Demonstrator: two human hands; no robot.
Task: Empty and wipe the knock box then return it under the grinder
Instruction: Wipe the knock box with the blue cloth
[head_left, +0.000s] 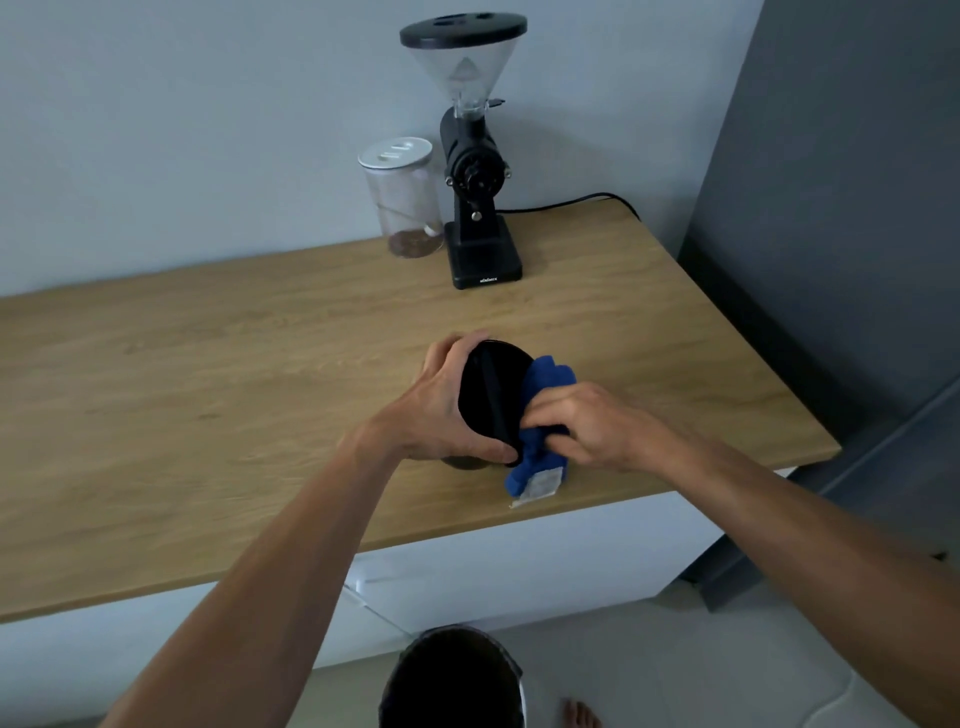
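The black round knock box (491, 400) is tilted on its side above the wooden counter (208, 374), its opening and cross bar facing right. My left hand (441, 410) grips it around the rim and body. My right hand (587, 423) presses a blue cloth (545, 415) against the box's opening; a white label hangs from the cloth's lower end. The black coffee grinder (475, 171) with a clear hopper stands at the back of the counter, the spot at its base bare.
A clear jar (402, 197) with a white lid and some coffee beans stands left of the grinder. The grinder's black cord (571, 202) runs right along the wall. A dark-lined bin (452, 680) sits on the floor below the counter edge. A grey cabinet (841, 234) rises at right.
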